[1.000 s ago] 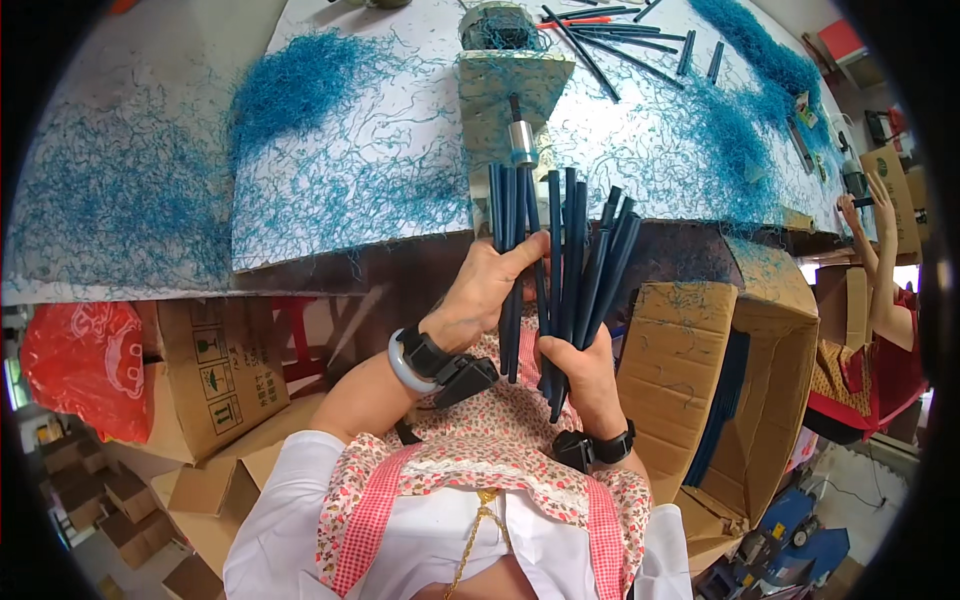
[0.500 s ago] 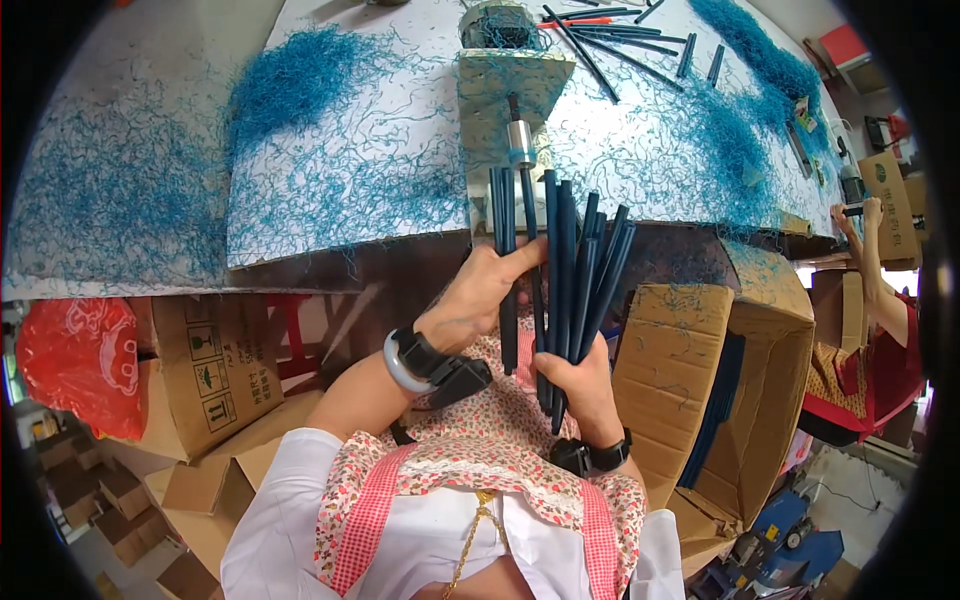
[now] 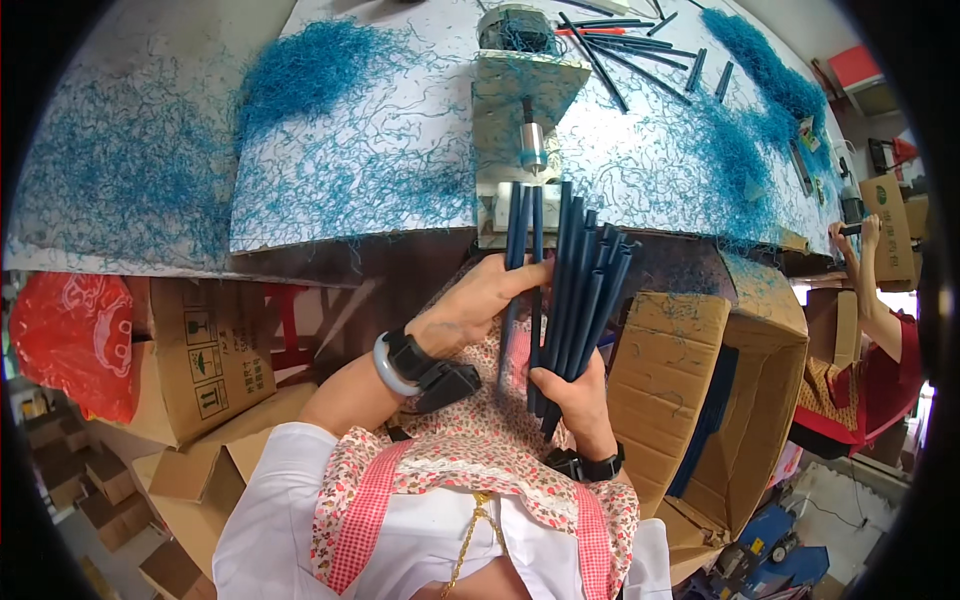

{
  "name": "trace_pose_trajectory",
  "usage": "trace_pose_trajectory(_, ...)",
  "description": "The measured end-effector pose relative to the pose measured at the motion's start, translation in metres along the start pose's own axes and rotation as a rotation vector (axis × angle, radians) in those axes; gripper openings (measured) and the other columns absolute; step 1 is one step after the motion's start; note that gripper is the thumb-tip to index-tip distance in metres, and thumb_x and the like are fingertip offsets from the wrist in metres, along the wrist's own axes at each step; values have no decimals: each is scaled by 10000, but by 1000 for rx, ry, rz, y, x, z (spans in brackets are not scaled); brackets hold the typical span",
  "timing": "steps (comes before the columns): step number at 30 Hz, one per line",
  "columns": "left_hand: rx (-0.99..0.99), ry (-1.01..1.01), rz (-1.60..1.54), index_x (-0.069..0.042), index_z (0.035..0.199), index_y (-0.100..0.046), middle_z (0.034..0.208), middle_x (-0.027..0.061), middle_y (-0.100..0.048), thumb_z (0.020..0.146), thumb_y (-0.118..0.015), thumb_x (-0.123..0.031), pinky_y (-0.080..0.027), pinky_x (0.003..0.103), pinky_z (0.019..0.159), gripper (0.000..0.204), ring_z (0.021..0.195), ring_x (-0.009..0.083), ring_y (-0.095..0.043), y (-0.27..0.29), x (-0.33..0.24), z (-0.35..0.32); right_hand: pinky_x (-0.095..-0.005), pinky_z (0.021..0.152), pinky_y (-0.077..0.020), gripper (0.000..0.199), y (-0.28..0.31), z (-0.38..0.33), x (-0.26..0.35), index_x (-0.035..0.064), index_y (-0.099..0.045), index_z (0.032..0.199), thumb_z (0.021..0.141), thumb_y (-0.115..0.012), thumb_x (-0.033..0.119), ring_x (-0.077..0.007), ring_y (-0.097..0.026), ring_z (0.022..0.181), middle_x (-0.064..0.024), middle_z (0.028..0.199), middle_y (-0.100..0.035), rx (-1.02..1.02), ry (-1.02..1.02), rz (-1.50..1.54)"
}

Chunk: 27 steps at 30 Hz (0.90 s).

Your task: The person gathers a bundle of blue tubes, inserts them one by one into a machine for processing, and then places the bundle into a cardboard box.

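Observation:
My left hand (image 3: pixel 485 300) is closed around a few slim dark blue tubes (image 3: pixel 517 228), held upright with their tops at the bench edge. Close beside it, my right hand (image 3: pixel 575 398) grips a thicker bundle of the same dark blue tubes (image 3: pixel 585 290), fanned out at the top. Just beyond the tube tops is a bench machine with a shiny metal chuck (image 3: pixel 533 148) and a motor (image 3: pixel 516 32) behind it. A small gap shows between the chuck's tip and the tubes. The left fingertips are partly hidden behind the tubes.
Blue curly shavings (image 3: pixel 310 75) cover the white bench (image 3: pixel 390 130). Loose tubes (image 3: pixel 640 45) lie at its far right. An open carton (image 3: pixel 665 370) with tubes inside stands right; a carton (image 3: pixel 215 360) and red bag (image 3: pixel 75 340) stand left. Another person's hands (image 3: pixel 855 232) work far right.
The tube that my left hand held up at the chuck has come away from it toward me and sits with the others. My right hand still holds its bundle. The view has shifted slightly.

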<state>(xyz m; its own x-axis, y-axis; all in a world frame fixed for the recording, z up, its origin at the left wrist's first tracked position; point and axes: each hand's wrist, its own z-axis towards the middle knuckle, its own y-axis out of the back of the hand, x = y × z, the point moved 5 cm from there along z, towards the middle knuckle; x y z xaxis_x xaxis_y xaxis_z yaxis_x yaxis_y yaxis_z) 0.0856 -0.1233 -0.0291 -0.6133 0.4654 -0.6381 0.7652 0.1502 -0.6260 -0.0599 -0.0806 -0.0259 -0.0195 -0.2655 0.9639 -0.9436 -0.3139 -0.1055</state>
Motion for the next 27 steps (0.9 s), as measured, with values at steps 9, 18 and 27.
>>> trace_pose_trajectory(9, -65, -19, 120, -88, 892, -662, 734, -24, -612, 893, -614, -331, -345, 170, 493, 248, 570, 32, -489, 17, 6, 11, -245, 758, -461, 466, 1, 12, 3, 9, -500, 1125, 699, -688, 30, -94, -547, 819, -21, 944, -573, 49, -201, 13)
trace_pose_trajectory(18, -181, -106, -104, -68, 865, -652, 739, -1, -633, 902, -600, -336, -346, 195, 476, 276, 545, 43, -486, -6, 12, 10, -254, 628, -507, 300, -10, -1, -6, -3, -554, 991, 721, -678, 37, -139, -622, 676, -46, 791, -628, -66, 118, -162)
trace_pose_trajectory(27, -25, -152, -12, -77, 837, -638, 696, -38, -585, 918, -587, -285, -334, 196, 463, 228, 513, 41, -435, 10, 17, 10, -255, 606, -507, 292, -3, -6, 11, -1, -555, 970, 710, -684, 36, -136, -614, 653, -59, 776, -628, 46, -268, 104)
